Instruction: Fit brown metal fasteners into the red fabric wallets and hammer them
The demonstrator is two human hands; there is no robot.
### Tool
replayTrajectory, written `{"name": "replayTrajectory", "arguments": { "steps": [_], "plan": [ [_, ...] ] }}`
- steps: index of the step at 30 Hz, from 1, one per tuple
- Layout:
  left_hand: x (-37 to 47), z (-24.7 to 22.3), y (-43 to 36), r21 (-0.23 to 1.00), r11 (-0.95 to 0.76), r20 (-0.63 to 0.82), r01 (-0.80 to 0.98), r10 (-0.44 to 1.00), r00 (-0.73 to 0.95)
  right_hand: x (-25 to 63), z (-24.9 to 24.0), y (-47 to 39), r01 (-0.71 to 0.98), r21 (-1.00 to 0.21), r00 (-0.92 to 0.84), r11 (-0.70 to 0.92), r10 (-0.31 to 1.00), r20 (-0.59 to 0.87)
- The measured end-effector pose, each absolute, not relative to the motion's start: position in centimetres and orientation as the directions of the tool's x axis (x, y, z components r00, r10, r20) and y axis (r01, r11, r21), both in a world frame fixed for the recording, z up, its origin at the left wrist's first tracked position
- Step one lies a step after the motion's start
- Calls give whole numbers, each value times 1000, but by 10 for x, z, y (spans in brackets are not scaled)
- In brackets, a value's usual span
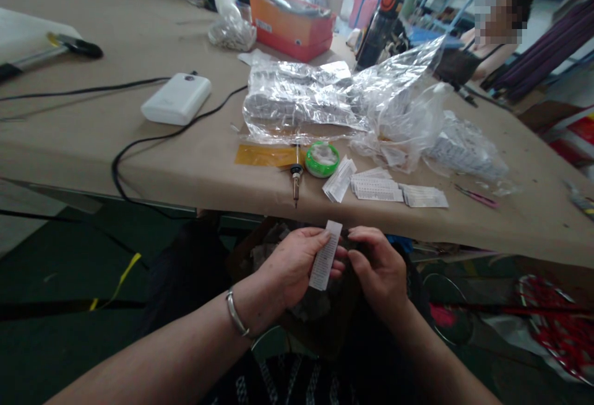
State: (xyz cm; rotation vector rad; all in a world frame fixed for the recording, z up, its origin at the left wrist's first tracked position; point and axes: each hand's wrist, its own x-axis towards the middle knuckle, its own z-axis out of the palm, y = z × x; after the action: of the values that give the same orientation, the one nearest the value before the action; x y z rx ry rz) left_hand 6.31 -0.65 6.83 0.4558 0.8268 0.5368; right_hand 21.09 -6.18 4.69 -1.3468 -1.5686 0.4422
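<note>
Left hand (292,266) pinches one printed strip (325,260), right hand (383,272) sits part-open alongside (nothing visible in it), three strip piles (377,189) on table (208,176), done/left split unclear.

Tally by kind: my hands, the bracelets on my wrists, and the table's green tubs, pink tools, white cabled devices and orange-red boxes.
Hands: left hand and right hand, 2
Bracelet: 1
Green tub: 1
Pink tool: 1
White cabled device: 1
Orange-red box: 1
Total: 7
</note>
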Motion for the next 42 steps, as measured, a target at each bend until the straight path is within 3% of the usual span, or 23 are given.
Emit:
{"name": "replayTrajectory", "arguments": {
  "steps": [3,7,16,22,25,28,31,33,35,38,42],
  "plan": [
    [63,71,-11,608,767,-561,-205,597,573,208,47,-52,241,-970,246,38,964,99],
    [61,69,-16,639,747,-522,-183,596,610,203,45,-44,-23,-991,171,-134,976,-136],
    [46,60,-14,613,779,-475,-132,497,726,198,39,-48,-101,-990,82,-98,991,-107],
    [41,63,-17,633,770,-453,-82,454,768,207,40,-45,-120,-980,-325,-161,939,-114],
    [41,62,-19,656,754,-451,-38,432,781,204,40,-45,-182,-968,-375,-175,922,-96],
    [41,61,-19,672,738,-445,-60,467,764,199,40,-47,-70,-992,-338,-107,938,-77],
    [40,61,-17,648,752,-468,-115,513,720,197,43,-51,230,-969,-145,94,987,61],
    [38,61,-16,639,754,-474,-149,539,696,197,46,-53,480,-847,-60,229,972,228],
    [37,61,-14,645,745,-468,-171,562,683,196,49,-54,665,-679,-93,310,937,337],
    [37,59,-13,650,737,-457,-183,572,680,194,51,-53,773,-514,-181,372,906,383],
    [36,56,-12,644,738,-447,-202,577,684,192,50,-52,797,-473,-191,376,899,393]
  ]
}}
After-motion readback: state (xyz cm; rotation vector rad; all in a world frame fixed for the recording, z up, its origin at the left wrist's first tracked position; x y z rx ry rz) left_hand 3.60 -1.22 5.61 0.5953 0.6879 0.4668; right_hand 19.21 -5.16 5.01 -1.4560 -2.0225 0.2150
